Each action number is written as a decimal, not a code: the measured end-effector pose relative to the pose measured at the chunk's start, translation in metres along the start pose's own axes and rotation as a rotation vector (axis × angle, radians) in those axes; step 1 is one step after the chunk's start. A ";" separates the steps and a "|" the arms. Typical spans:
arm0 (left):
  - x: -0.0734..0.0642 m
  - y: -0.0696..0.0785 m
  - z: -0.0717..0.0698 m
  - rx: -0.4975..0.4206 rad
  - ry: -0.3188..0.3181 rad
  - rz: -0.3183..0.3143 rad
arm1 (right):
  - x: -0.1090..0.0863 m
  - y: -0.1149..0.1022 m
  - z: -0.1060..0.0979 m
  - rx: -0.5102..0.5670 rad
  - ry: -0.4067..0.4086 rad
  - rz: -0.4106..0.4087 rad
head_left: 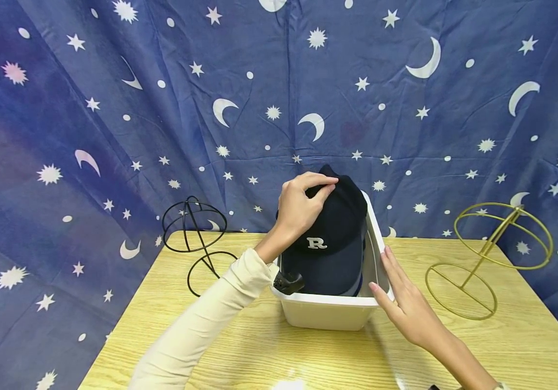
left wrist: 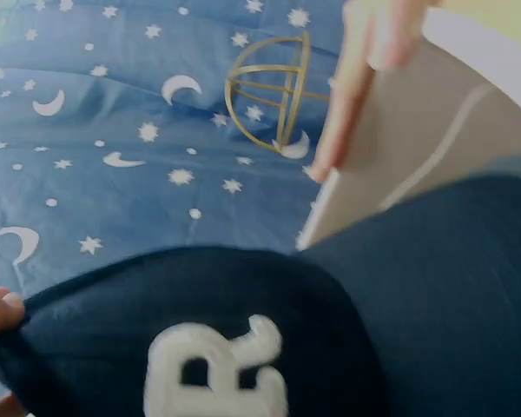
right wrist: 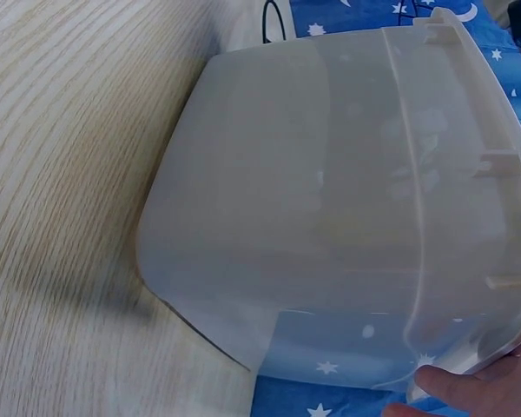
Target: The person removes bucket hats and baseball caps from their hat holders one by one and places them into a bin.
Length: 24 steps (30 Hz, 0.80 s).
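A dark navy baseball cap (head_left: 334, 227) with a white letter R sits in a white plastic bin (head_left: 327, 303), its crown rising above the rim. My left hand (head_left: 303, 203) pinches the top of the crown between thumb and fingers. In the left wrist view the cap (left wrist: 313, 347) fills the lower part, and fingertips (left wrist: 2, 310) hold its edge. The edge of another brim shows under the cap. My right hand (head_left: 407, 303) rests on the bin's right rim, fingers extended. The right wrist view shows the bin's side wall (right wrist: 313, 191) and my right thumb (right wrist: 451, 387) at its rim.
A black wire hat stand (head_left: 201, 244) stands left of the bin, a gold wire hat stand (head_left: 490, 254) to the right. Both are on the light wooden table (head_left: 240, 352). A blue curtain (head_left: 259, 97) with moons and stars hangs behind.
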<state>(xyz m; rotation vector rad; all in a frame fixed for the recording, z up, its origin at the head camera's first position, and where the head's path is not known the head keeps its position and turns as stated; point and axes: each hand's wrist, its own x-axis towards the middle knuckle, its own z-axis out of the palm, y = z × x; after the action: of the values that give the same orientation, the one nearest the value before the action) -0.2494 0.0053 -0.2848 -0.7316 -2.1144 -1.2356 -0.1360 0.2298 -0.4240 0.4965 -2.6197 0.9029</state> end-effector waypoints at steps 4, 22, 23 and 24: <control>-0.005 -0.009 0.005 0.024 -0.112 0.051 | -0.001 0.001 -0.001 0.000 -0.001 0.000; -0.037 -0.033 -0.022 0.045 -0.208 0.050 | 0.002 0.005 -0.014 0.065 -0.068 0.037; -0.040 -0.035 -0.026 0.055 -0.187 0.047 | 0.003 0.005 -0.017 0.077 -0.064 0.033; -0.043 -0.036 -0.030 0.063 -0.169 0.048 | 0.003 0.006 -0.021 0.087 -0.058 0.027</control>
<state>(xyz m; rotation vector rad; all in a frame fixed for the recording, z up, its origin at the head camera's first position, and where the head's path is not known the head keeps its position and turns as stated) -0.2387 -0.0441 -0.3240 -0.8804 -2.2471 -1.1104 -0.1373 0.2471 -0.4104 0.5179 -2.6542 1.0295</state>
